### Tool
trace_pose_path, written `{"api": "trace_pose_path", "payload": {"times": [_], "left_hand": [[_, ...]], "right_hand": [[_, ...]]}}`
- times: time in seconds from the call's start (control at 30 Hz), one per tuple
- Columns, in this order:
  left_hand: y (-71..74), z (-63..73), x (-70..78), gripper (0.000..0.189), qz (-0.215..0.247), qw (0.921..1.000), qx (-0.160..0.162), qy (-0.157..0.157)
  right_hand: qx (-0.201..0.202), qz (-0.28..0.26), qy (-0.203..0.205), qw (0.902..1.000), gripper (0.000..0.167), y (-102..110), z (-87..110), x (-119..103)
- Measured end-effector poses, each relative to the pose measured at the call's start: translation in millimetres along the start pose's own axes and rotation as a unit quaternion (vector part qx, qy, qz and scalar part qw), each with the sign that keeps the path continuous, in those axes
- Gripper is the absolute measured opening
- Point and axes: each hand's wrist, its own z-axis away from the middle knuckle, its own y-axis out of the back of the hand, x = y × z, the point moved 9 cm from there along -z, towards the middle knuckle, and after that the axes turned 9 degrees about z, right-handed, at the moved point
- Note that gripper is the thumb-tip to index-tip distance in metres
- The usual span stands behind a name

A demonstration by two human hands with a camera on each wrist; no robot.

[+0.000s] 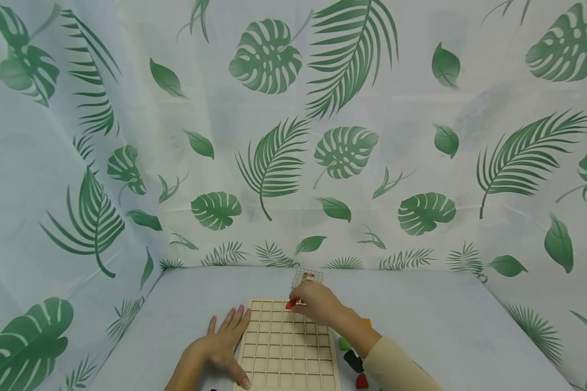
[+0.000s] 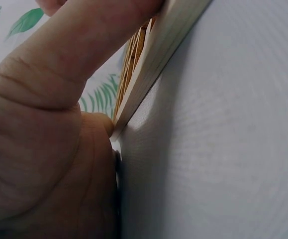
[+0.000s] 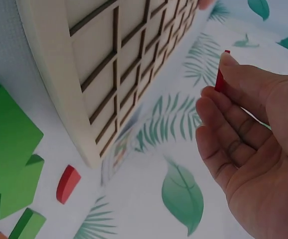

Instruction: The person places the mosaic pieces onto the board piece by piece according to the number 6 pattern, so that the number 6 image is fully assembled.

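Note:
A pale wooden grid board (image 1: 286, 350) with square cells lies on the table. My right hand (image 1: 318, 305) is over its far part and pinches a small red piece (image 1: 291, 304) between thumb and fingers. In the right wrist view the thin red piece (image 3: 220, 79) shows edge-on, held clear of the board. My left hand (image 1: 220, 346) rests along the board's left edge, fingers spread and straight, its thumb at the near-left corner. The left wrist view shows the thumb (image 2: 69, 55) against the board's wooden side (image 2: 153, 62).
Right of the board lie loose pieces: green (image 1: 344, 344), black (image 1: 354, 360), red (image 1: 361, 381) and orange (image 1: 367, 321), partly hidden by my right arm. A small card with a coloured grid pattern (image 1: 300, 275) is beyond the board. Leaf-printed cloth (image 1: 293, 163) hangs behind.

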Motion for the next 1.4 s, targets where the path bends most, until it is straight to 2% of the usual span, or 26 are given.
{"api": "trace_pose_path", "payload": {"times": [0.2, 0.57, 0.93, 1.4], "left_hand": [[0.1, -0.8, -1.0, 0.16, 0.001, 1.0, 0.0, 0.002], [-0.5, -1.0, -0.4, 0.158, -0.003, 1.0, -0.003, 0.001], [-0.6, -2.8, -2.0, 0.159, -0.01, 0.9999, 0.0, -0.007], [-1.3, -4.5, -4.1, 0.158, -0.006, 1.0, -0.003, -0.006]], "right_hand": [[-0.011, 0.018, 0.027, 0.9994, 0.007, -11, -5.0, -9], [-0.051, 0.028, 0.008, 0.9983, 0.006, -27, -15.4, -13], [-0.044, 0.039, 0.032, 0.9978, 0.008, -37, -23.2, -15], [-0.067, 0.062, 0.017, 0.9957, 0.01, -51, -30.5, -14]]}}
